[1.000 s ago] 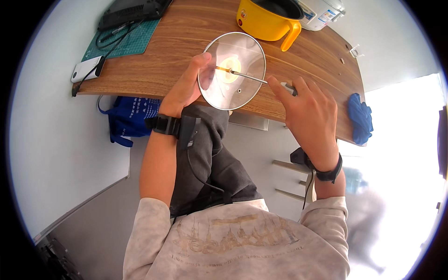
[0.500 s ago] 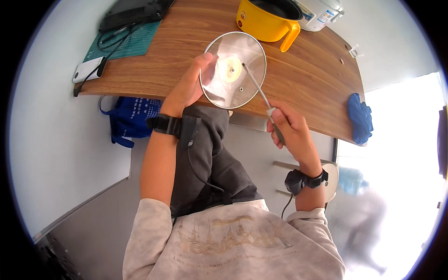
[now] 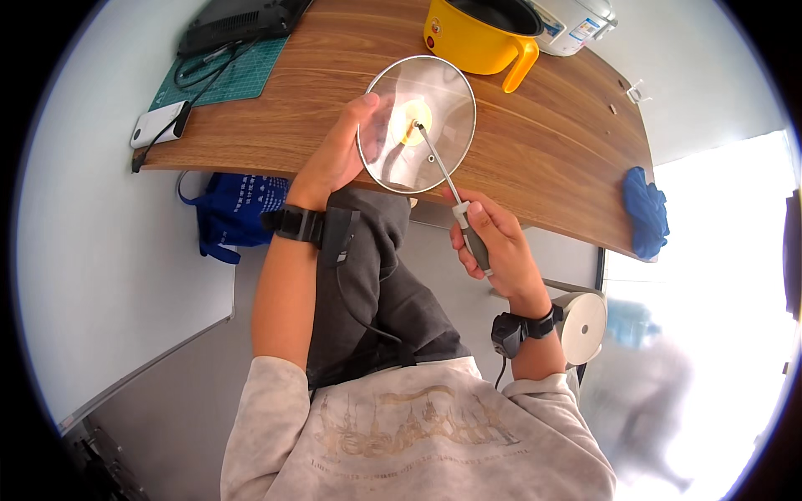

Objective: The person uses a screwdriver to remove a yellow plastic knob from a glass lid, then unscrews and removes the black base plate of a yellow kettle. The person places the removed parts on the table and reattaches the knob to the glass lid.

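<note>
My left hand (image 3: 341,154) grips the left rim of a round glass pot lid (image 3: 447,92), thumb on the face turned toward me. The lid is tilted up at the table's near edge. A pale yellow disc with a small screw at its centre shows through the glass. My right hand (image 3: 497,246) is closed round the grey and white handle of a screwdriver (image 3: 443,169). Its tip is at the screw in the lid's centre; whether it sits in the slot is too small to tell. A small vent hole is below and right of the screw.
On the wooden table (image 3: 551,142) stand a yellow electric pot (image 3: 472,42) and a white appliance (image 3: 576,29). A green cutting mat (image 3: 251,75), black device (image 3: 238,25) and white power bank (image 3: 159,125) lie left. Blue cloth (image 3: 644,213) hangs at the right edge; a blue bag (image 3: 234,209) is below.
My right hand has moved left and slightly down. The screwdriver's tip has gone from beside the disc to the screw at the lid's centre. My left hand and the lid have hardly moved.
</note>
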Motion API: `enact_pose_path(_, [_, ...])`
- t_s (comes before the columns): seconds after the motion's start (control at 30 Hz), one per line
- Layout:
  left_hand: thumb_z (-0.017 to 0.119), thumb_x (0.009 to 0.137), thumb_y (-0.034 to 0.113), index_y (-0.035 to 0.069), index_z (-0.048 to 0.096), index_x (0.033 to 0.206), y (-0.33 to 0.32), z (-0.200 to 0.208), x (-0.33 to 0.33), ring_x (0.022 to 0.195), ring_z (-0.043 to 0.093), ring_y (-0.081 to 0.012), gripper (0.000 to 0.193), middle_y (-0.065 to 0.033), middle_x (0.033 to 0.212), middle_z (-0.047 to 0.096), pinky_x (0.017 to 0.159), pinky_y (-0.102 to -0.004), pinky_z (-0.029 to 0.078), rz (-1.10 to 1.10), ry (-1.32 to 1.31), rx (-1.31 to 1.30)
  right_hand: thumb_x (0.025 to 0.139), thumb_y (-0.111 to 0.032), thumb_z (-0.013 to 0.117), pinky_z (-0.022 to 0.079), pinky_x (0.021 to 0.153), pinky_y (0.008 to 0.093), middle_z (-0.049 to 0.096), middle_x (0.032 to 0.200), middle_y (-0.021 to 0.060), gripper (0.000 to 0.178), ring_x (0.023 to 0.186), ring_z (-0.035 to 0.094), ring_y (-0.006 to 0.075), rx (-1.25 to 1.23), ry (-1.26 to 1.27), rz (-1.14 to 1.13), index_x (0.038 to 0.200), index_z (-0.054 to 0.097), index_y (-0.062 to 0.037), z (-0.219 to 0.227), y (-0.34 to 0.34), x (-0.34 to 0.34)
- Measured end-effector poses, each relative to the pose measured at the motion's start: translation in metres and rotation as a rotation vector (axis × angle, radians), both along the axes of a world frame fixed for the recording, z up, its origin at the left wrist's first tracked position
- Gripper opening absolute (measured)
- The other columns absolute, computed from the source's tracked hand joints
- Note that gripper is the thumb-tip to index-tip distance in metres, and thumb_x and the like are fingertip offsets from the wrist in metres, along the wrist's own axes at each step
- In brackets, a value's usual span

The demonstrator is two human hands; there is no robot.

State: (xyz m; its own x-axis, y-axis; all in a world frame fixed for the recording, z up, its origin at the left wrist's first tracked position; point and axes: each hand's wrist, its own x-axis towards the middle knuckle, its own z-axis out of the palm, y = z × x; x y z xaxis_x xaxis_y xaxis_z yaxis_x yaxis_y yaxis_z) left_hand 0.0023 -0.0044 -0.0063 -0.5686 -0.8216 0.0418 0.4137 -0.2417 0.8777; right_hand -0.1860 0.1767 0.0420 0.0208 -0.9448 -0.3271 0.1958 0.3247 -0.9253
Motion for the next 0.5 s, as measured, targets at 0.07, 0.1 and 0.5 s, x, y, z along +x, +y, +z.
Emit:
enact_pose_path(0.07, [0.047, 0.098, 0.051, -0.008, 0.046, 0.138, -0.0015, 0.0003, 0.0005, 0.117, 0.061, -0.0301, 0.071, -0.0209, 0.134, 0.058, 0.091, -0.0441, 0.056, -0.018, 0.000, -0.001, 0.109, -0.035, 0.042, 0.037, 0.043, 0.0210, 0.057, 0.078, 0.0025, 0.042, 0.053, 0.049, 0.0057, 0.002, -0.008, 0.007, 0.136, 0.055, -0.0061, 0.0006, 0.0008, -0.0020])
enact_pose_path(0.1, [0.047, 0.098, 0.051, -0.007, 0.046, 0.138, -0.0014, 0.0017, 0.0001, 0.118, 0.061, -0.0302, 0.071, -0.0210, 0.134, 0.058, 0.092, -0.0442, 0.056, -0.030, 0.000, 0.001, 0.109, -0.035, 0.042, 0.037, 0.043, 0.0210, 0.057, 0.078, 0.0026, 0.042, 0.053, 0.049, 0.0058, -0.003, -0.004, 0.006, 0.136, 0.055, -0.0059, 0.0003, 0.0010, -0.0020])
enact_pose_path(0.5, [0.050, 0.096, 0.052, -0.006, 0.042, 0.142, 0.0032, 0.0081, 0.0005, 0.123, 0.058, -0.0289, 0.074, -0.0222, 0.138, 0.054, 0.099, -0.0435, 0.053, -0.063, 0.002, -0.028, 0.108, -0.035, 0.043, 0.037, 0.043, 0.0216, 0.057, 0.080, 0.0041, 0.042, 0.053, 0.049, 0.0069, -0.019, 0.016, 0.024, 0.135, 0.055, -0.0049, 0.0008, -0.0011, -0.0022])
